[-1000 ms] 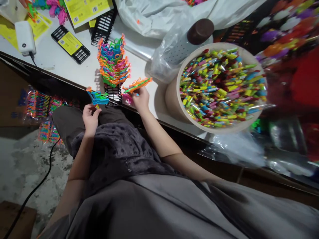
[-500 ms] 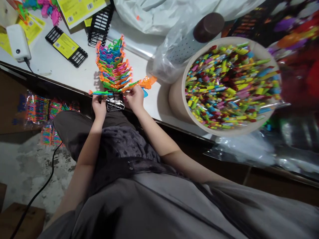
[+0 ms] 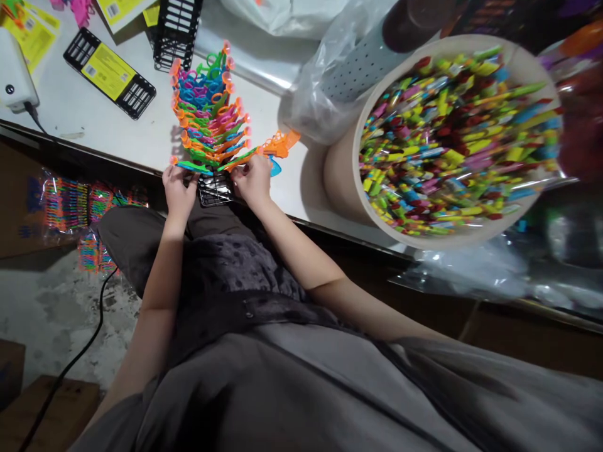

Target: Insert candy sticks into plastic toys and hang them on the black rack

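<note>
A black slotted plastic rack (image 3: 215, 190) reaches over the table's front edge, with rows of bright plastic pieces (image 3: 210, 116) standing along it in two slanting lines. These pieces have round orange-pink ends and small loops; their exact kind is unclear. At the near end of the left row, my left hand (image 3: 179, 193) has its fingers and thumb on a blue-green plastic piece (image 3: 193, 167). My right hand (image 3: 254, 182) pinches an orange plastic piece (image 3: 240, 161) at the near end of the right row. Its fingertips are partly hidden. Beyond it lie loose orange pieces (image 3: 281, 144) and a blue piece (image 3: 276, 167).
A large beige bucket (image 3: 342, 182) full of colourful wrapped sticks stands on the right. Behind it is a dotted bottle (image 3: 351, 78) with a dark cap. At left lie a black rack with a yellow card (image 3: 109, 72) and a white power bank (image 3: 14, 75). Bagged pieces (image 3: 66, 207) hang below.
The view has shifted slightly, bringing the bucket closer. My left hand has moved a little outward along the blue-green piece, its thumb more apart. My right hand stays at the orange piece.
</note>
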{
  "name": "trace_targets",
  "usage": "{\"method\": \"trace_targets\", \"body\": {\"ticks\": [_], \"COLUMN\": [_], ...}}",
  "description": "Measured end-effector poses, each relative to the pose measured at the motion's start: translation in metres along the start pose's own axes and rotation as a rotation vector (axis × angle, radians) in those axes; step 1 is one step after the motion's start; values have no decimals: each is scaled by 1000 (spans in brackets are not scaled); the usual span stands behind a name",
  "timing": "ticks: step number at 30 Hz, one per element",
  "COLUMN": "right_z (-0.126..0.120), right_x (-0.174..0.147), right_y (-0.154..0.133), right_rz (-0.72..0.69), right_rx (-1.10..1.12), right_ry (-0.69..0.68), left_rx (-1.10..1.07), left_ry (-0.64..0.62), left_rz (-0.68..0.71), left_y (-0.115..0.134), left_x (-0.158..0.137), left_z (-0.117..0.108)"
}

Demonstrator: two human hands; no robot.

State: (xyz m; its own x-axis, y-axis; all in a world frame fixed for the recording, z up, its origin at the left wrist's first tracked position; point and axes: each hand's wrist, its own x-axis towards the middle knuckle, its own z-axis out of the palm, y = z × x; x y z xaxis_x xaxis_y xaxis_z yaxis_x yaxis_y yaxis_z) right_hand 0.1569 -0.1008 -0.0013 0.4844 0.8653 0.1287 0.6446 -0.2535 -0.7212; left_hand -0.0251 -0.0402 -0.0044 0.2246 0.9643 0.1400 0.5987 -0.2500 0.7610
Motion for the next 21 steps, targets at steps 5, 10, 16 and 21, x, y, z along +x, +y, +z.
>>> {"method": "trace_targets", "body": {"ticks": [5, 10, 16, 21], "right_z": [2, 3, -8, -18], "right_x": [-4, -4, -4, 3], "right_y": [-4, -8, -29, -44], "right_rz": [7, 8, 27, 31], "right_rx": [18, -2, -139, -206], "right_ry": [-15, -73, -155, -255], "left_rx": [-31, -27, 74, 222], "left_ry": [-67, -68, -18, -46], "left_rz": [87, 58, 61, -51], "left_y": [14, 21, 36, 50], "left_x": [4, 5, 0, -6], "left_z": [-9, -8, -15, -26]}}
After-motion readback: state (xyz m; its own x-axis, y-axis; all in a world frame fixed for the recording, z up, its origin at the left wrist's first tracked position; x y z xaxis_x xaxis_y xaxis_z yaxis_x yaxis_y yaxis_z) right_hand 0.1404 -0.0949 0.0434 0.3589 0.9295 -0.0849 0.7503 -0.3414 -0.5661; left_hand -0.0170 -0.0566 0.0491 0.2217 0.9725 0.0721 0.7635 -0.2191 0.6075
